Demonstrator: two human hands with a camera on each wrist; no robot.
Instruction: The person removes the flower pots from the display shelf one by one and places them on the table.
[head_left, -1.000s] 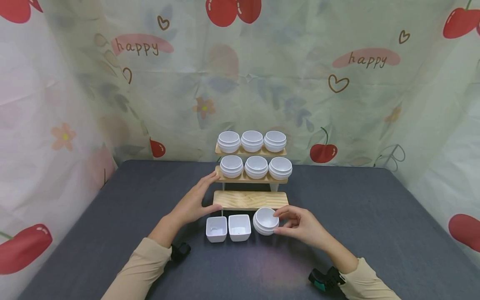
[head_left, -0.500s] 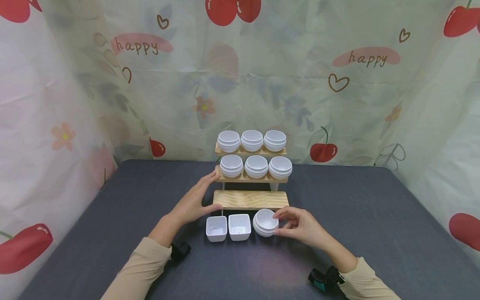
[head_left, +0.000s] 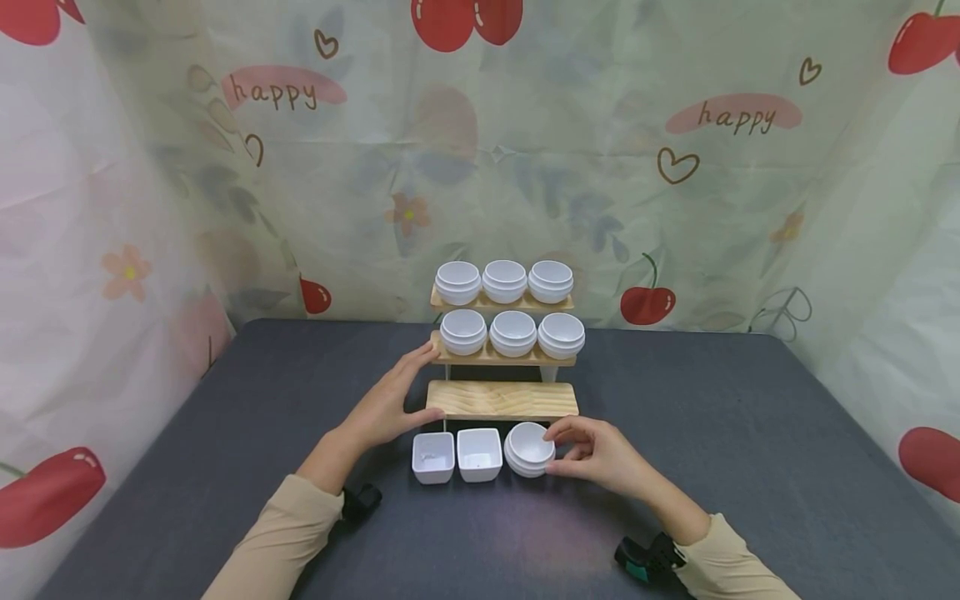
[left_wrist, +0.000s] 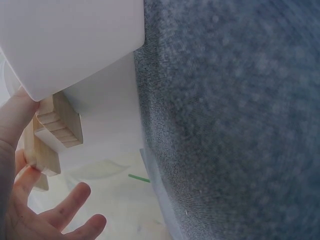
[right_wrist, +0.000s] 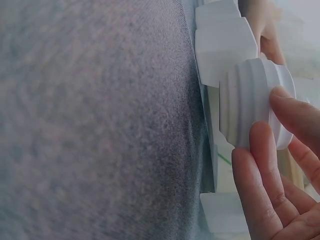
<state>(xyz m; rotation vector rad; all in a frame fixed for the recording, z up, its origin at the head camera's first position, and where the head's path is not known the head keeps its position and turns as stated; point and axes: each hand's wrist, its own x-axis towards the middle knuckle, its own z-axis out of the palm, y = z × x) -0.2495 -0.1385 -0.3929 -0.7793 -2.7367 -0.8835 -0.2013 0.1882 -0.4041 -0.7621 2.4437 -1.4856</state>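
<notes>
My right hand [head_left: 600, 454] pinches a round white ribbed bowl [head_left: 525, 458] at its right side. In the right wrist view the thumb and fingers lie on the bowl's ribbed wall [right_wrist: 242, 110]. This bowl sits just right of a square white bowl [head_left: 480, 467], with a second square bowl [head_left: 433, 471] further left. Spread along the left side of a three-tier wooden stand [head_left: 501, 402], my left hand [head_left: 378, 404] touches it. Its fingertips rest at the middle shelf end and its thumb at the lowest shelf; the left wrist view shows these wooden ends [left_wrist: 62, 120].
Three round white bowls [head_left: 513, 337] line the middle shelf, and three more [head_left: 505, 285] stand on the top shelf. The lowest shelf is bare wood. A dark cloth [head_left: 675, 400] covers the table, with a printed curtain [head_left: 495, 192] behind it.
My right hand and the round bowl have shifted slightly toward the near side and left, closer to the square bowls. The left hand and the stand stay where they were.
</notes>
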